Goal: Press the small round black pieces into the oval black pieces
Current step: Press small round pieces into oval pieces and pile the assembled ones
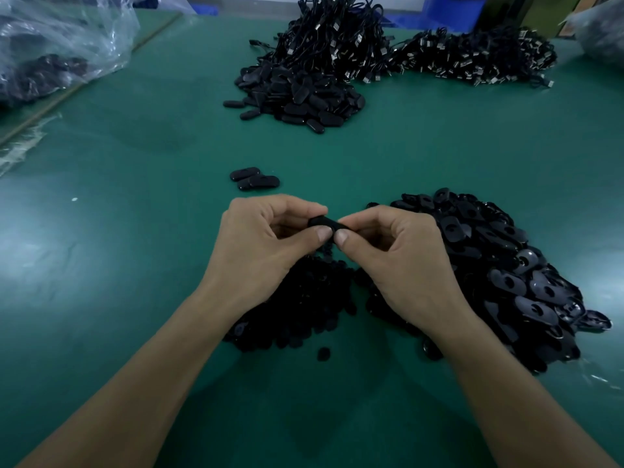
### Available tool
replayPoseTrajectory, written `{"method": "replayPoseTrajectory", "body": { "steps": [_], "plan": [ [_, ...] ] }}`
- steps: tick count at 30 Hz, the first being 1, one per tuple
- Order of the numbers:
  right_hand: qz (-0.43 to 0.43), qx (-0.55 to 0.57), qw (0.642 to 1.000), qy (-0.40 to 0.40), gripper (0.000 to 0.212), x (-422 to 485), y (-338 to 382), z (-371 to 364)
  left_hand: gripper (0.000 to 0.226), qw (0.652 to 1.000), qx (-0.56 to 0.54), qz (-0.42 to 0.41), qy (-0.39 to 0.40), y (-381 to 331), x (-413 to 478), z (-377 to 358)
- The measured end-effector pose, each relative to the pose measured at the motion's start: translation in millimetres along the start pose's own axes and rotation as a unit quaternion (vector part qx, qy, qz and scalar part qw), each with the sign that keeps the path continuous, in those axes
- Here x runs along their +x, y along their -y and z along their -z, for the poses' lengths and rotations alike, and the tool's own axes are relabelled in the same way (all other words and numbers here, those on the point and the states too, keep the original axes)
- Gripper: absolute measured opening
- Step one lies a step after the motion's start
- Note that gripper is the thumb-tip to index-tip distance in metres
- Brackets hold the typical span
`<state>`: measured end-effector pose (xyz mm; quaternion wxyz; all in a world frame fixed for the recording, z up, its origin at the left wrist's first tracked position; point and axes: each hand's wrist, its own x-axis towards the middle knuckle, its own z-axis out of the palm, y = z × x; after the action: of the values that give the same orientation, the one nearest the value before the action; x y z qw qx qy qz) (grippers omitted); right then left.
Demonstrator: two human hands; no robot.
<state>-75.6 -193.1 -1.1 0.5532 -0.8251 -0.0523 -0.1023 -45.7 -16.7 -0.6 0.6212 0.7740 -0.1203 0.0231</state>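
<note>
**Black oval pinched between both my hands**

Black and small, the oval point(326, 221) sits at the centre of my view, raised above the mat point(101, 282). My left hand point(263, 241) grips its left end and my right hand point(395, 258) its right end. Each hand has its fingers curled over the top and its thumb pressed up from below, and the two thumb tips almost touch. I cannot tell whether a round piece is seated in it, because my fingers cover most of it.

Straight below my hands, at 6 o'clock, lies the round pile point(304, 298), partly hidden by my wrists. One stray round point(323, 353) lies just off its near edge. At 3 to 4 o'clock the oval pile point(506, 265) spreads wide. Its left edge runs under my right hand and its near edge trails toward my right forearm.

At 11 o'clock, near my left knuckles, a few ovals point(255, 179) lie together. Bare green mat lies between them and the far heap point(297, 96) at 12 o'clock. Behind that heap, from 12 to 1 o'clock, are the cables point(472, 59).

The widest stretch of bare mat runs from 7 to 10 o'clock, left of my left forearm. It reaches a strip point(67, 92) that crosses the mat on a slant, with a bag point(57, 45) beyond it. More bare mat lies between my forearms at 6 o'clock.
</note>
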Motion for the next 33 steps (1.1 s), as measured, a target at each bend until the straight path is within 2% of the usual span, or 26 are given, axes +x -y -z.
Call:
{"method": "replayPoseTrajectory", "body": {
  "steps": [10, 20, 22, 24, 28, 30, 33],
  "plan": [
    [-0.023, -0.001, 0.999, -0.023, 0.009, 0.8, 2.4, -0.8, 0.025, 1.0, 0.011, -0.009, 0.019, 1.2, 0.3, -1.3],
    [-0.001, 0.001, 1.0, -0.031, 0.008, -1.4, 4.8, -1.7, 0.028, 0.998, 0.041, -0.052, -0.002, 0.0, 3.3, -1.2],
    [0.011, -0.051, 0.998, -0.048, 0.017, -2.7, 5.1, -3.7, 0.026, 0.997, 0.049, -0.049, -0.022, 0.7, 8.5, 1.4],
    [0.021, -0.148, 0.987, -0.062, 0.03, -3.7, 4.6, -2.4, 0.026, 0.995, 0.064, -0.042, -0.066, 2.9, 18.9, 7.2],
    [0.002, -0.412, 0.908, -0.078, 0.038, -3.4, -0.5, 12.0, 0.02, 0.981, 0.114, -0.018, -0.157, 12.4, 51.1, 29.9],
    [-0.044, -0.464, 0.882, -0.064, 0.038, -4.1, -1.2, 17.0, 0.02, 0.973, 0.149, -0.006, -0.174, 18.5, 66.0, 40.3],
    [-0.092, -0.496, 0.863, -0.037, 0.037, -5.6, -1.1, 18.6, 0.018, 0.965, 0.184, 0.014, -0.187, 27.1, 82.1, 47.6]
  ]
}}
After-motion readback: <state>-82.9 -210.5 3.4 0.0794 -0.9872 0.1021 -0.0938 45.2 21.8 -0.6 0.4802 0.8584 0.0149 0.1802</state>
